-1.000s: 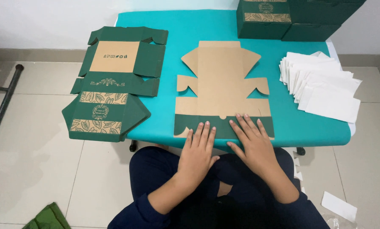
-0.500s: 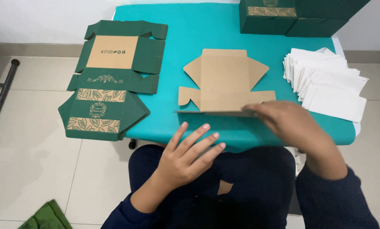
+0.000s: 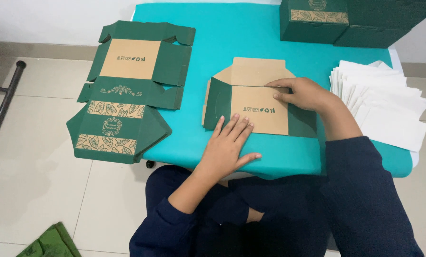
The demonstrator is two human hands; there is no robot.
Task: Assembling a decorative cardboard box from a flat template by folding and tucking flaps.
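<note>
A flat cardboard box blank [image 3: 258, 107], green outside and brown inside, lies folded over on the teal table [image 3: 241, 38]. My left hand [image 3: 228, 145] rests flat on its near edge with fingers spread. Fingertips of my right hand [image 3: 302, 93] press down on the top of the folded panel. Neither hand grips anything.
A stack of unfolded green box blanks [image 3: 127, 90] overhangs the table's left edge. Finished green boxes [image 3: 317, 19] stand at the back right. White paper sheets [image 3: 386, 102] are piled at the right. A green cloth [image 3: 49, 242] lies on the tiled floor, a black metal stand [image 3: 3, 107] at far left.
The blank lay fully open under both flat hands. My right hand lifted the near part and folded it away over the middle; my left hand moved back onto the folded blank.
</note>
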